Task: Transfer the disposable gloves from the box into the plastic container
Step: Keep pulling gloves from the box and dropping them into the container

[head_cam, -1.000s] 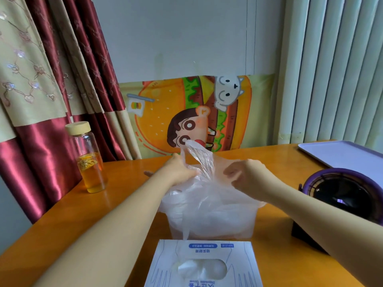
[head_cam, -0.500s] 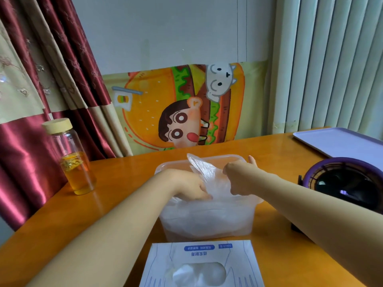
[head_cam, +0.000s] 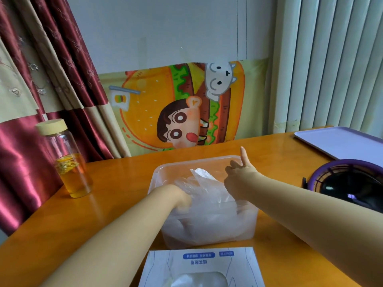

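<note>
Pressing the thin clear disposable gloves [head_cam: 209, 184] flat looks like the step in hand. Best to push evenly w/ both palms so the film doesn't spring back over the rim of the clear plastic container [head_cam: 186, 161], centre frame. Left grip [head_cam: 181, 196] is sunk in the heap, fingers hidden, so can't tell if it holds film. Right grip [head_cam: 238, 181] is at the container's right side, one digit straight up, rest hidden; can't tell either. More gloves show in the white cardboard box [head_cam: 157, 266], bottom centre, on the orange tabletop [head_cam: 116, 183].
</note>
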`<state>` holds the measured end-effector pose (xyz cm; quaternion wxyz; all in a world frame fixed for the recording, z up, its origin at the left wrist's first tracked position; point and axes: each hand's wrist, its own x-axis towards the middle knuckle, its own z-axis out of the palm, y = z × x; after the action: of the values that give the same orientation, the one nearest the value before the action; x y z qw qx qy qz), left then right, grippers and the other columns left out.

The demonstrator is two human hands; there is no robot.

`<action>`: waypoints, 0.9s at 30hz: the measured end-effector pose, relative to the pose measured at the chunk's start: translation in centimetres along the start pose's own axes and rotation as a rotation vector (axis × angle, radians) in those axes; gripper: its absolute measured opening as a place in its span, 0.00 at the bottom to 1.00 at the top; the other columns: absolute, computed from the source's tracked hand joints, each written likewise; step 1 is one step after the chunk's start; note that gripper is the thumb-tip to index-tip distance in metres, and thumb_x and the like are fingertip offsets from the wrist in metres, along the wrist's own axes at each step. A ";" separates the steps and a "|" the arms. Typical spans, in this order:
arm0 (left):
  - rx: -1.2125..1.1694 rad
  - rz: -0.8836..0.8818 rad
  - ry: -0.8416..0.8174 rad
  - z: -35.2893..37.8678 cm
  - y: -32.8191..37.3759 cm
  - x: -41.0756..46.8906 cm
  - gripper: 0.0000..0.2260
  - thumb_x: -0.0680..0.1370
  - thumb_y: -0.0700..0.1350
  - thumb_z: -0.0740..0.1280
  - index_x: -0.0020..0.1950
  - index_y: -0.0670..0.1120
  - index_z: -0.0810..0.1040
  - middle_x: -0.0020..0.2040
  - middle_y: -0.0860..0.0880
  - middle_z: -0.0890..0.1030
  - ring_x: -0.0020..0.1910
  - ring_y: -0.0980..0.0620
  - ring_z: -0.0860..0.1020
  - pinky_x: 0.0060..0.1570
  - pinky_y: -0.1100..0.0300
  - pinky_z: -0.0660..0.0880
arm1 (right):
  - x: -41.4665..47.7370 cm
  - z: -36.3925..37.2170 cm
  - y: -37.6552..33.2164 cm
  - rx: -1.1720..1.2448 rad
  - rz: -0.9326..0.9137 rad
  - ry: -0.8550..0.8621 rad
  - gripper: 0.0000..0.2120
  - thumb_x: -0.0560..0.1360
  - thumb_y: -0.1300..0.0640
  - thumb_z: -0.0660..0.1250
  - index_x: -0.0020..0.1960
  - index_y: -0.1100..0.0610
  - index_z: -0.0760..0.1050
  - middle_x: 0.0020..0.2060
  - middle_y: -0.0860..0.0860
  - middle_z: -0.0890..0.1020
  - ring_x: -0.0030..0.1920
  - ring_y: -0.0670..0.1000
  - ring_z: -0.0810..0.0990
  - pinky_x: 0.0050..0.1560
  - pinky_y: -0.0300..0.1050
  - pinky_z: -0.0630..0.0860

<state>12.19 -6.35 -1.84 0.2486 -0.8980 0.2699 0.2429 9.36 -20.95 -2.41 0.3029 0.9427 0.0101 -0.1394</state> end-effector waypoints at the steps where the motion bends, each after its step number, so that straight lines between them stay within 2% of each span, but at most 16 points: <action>1: -0.067 0.004 -0.003 -0.1 -0.1 -0.1 0.24 0.82 0.50 0.59 0.76 0.43 0.62 0.74 0.44 0.64 0.70 0.43 0.65 0.66 0.52 0.65 | -0.2 -0.1 0.2 0.013 -0.005 0.016 0.25 0.76 0.42 0.63 0.70 0.51 0.67 0.73 0.56 0.61 0.75 0.60 0.49 0.65 0.74 0.33; 3: -0.161 0.008 -0.004 -0.4 -0.5 -0.9 0.22 0.78 0.54 0.66 0.67 0.42 0.75 0.59 0.46 0.77 0.55 0.45 0.74 0.53 0.55 0.72 | -0.9 -0.4 0.8 0.057 -0.019 0.065 0.31 0.71 0.35 0.65 0.68 0.50 0.70 0.69 0.55 0.65 0.73 0.60 0.53 0.64 0.75 0.35; 5: -0.237 0.040 0.076 -0.8 -1.5 -1.6 0.18 0.77 0.53 0.67 0.58 0.40 0.80 0.43 0.48 0.76 0.41 0.49 0.72 0.41 0.58 0.70 | -2.2 -1.1 1.4 0.129 -0.028 0.150 0.29 0.69 0.35 0.67 0.65 0.49 0.73 0.67 0.53 0.68 0.71 0.59 0.57 0.65 0.75 0.37; 6: -0.274 0.053 0.122 -1.0 -2.0 -2.2 0.17 0.78 0.52 0.65 0.58 0.40 0.80 0.43 0.49 0.76 0.40 0.50 0.72 0.42 0.58 0.70 | -3.0 -1.5 1.7 0.178 -0.031 0.204 0.27 0.69 0.35 0.67 0.63 0.49 0.74 0.65 0.52 0.69 0.70 0.58 0.59 0.67 0.73 0.39; 7: -0.313 0.066 0.166 -1.2 -2.5 -2.9 0.15 0.79 0.51 0.65 0.60 0.43 0.80 0.48 0.52 0.79 0.45 0.53 0.75 0.48 0.59 0.73 | -3.8 -1.8 2.0 0.231 -0.038 0.274 0.25 0.70 0.36 0.67 0.62 0.49 0.76 0.63 0.50 0.71 0.69 0.56 0.61 0.69 0.71 0.43; 9: -0.425 0.089 0.258 -1.3 -3.5 -4.5 0.16 0.79 0.52 0.65 0.65 0.50 0.77 0.61 0.56 0.79 0.56 0.55 0.77 0.61 0.57 0.73 | -5.5 -2.5 2.1 0.353 -0.100 0.453 0.20 0.72 0.39 0.67 0.59 0.48 0.77 0.57 0.48 0.75 0.63 0.52 0.69 0.68 0.58 0.60; 10: -0.507 0.106 0.292 -1.1 -3.9 -5.4 0.16 0.79 0.53 0.65 0.66 0.51 0.76 0.62 0.55 0.79 0.57 0.56 0.78 0.62 0.56 0.74 | -6.3 -2.7 2.0 0.432 -0.161 0.538 0.17 0.73 0.42 0.67 0.58 0.48 0.77 0.54 0.46 0.77 0.58 0.49 0.73 0.61 0.48 0.68; 11: -0.602 0.128 0.320 -0.7 -4.3 -6.4 0.16 0.79 0.52 0.65 0.67 0.52 0.76 0.60 0.54 0.80 0.56 0.56 0.79 0.60 0.57 0.75 | -7.3 -3.0 1.7 0.510 -0.234 0.587 0.14 0.74 0.44 0.67 0.58 0.48 0.78 0.52 0.45 0.78 0.52 0.46 0.75 0.51 0.38 0.71; 12: -0.691 0.153 0.350 -0.3 -4.6 -7.2 0.15 0.79 0.51 0.65 0.66 0.53 0.75 0.58 0.54 0.81 0.54 0.57 0.80 0.57 0.59 0.77 | -8.3 -3.2 1.4 0.567 -0.309 0.594 0.12 0.75 0.47 0.67 0.57 0.48 0.78 0.49 0.43 0.79 0.46 0.42 0.75 0.42 0.31 0.69; 13: -0.762 0.171 0.387 0.5 -4.8 -8.2 0.14 0.80 0.50 0.65 0.65 0.53 0.75 0.57 0.55 0.81 0.52 0.59 0.80 0.55 0.61 0.78 | -9.4 -3.2 0.7 0.595 -0.382 0.568 0.10 0.75 0.48 0.67 0.56 0.48 0.79 0.46 0.42 0.78 0.41 0.39 0.73 0.37 0.28 0.67; 16: -0.887 0.188 0.503 2.4 -5.0 -10.6 0.08 0.80 0.47 0.65 0.59 0.52 0.77 0.51 0.55 0.81 0.47 0.60 0.81 0.45 0.67 0.79 | -11.4 -2.4 -1.8 0.572 -0.554 0.420 0.09 0.76 0.52 0.66 0.56 0.47 0.79 0.43 0.39 0.76 0.36 0.36 0.71 0.39 0.25 0.67; 19: -0.932 0.217 0.417 4.7 -4.2 -12.0 0.04 0.77 0.45 0.68 0.50 0.52 0.79 0.45 0.53 0.82 0.45 0.58 0.81 0.44 0.64 0.79 | -11.8 -0.5 -4.6 0.497 -0.630 0.293 0.14 0.77 0.54 0.65 0.62 0.45 0.77 0.54 0.44 0.79 0.47 0.41 0.74 0.51 0.33 0.69; 21: -0.830 0.209 0.251 6.2 -3.0 -12.4 0.07 0.75 0.46 0.71 0.53 0.53 0.78 0.52 0.52 0.82 0.51 0.56 0.80 0.51 0.60 0.79 | -11.6 0.4 -6.1 0.469 -0.642 0.234 0.18 0.78 0.56 0.65 0.66 0.44 0.73 0.58 0.47 0.76 0.55 0.47 0.74 0.54 0.37 0.68; 23: -0.638 0.187 0.109 7.5 -1.7 -12.3 0.22 0.74 0.51 0.72 0.66 0.53 0.72 0.65 0.53 0.75 0.61 0.55 0.75 0.62 0.58 0.73 | -11.3 0.7 -6.8 0.439 -0.650 0.226 0.21 0.77 0.57 0.65 0.68 0.43 0.71 0.58 0.48 0.73 0.57 0.50 0.73 0.53 0.40 0.70; 25: -0.518 0.175 0.066 8.6 -0.8 -11.9 0.38 0.71 0.56 0.73 0.76 0.54 0.59 0.75 0.54 0.63 0.71 0.53 0.65 0.69 0.58 0.65 | -10.9 0.8 -7.2 0.402 -0.652 0.270 0.23 0.77 0.55 0.66 0.70 0.43 0.68 0.59 0.49 0.72 0.56 0.50 0.73 0.52 0.39 0.70; 27: -0.469 0.164 0.076 9.3 -0.2 -11.6 0.44 0.69 0.59 0.74 0.78 0.55 0.53 0.78 0.55 0.55 0.75 0.51 0.59 0.71 0.56 0.61 | -10.5 1.1 -7.8 0.400 -0.650 0.327 0.22 0.77 0.54 0.66 0.70 0.43 0.68 0.59 0.48 0.72 0.56 0.49 0.73 0.47 0.33 0.67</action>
<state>0.96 3.43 -2.23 0.0024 -0.9146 0.2874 0.2843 -1.85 -14.52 -4.83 0.0483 0.9404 0.3280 -0.0752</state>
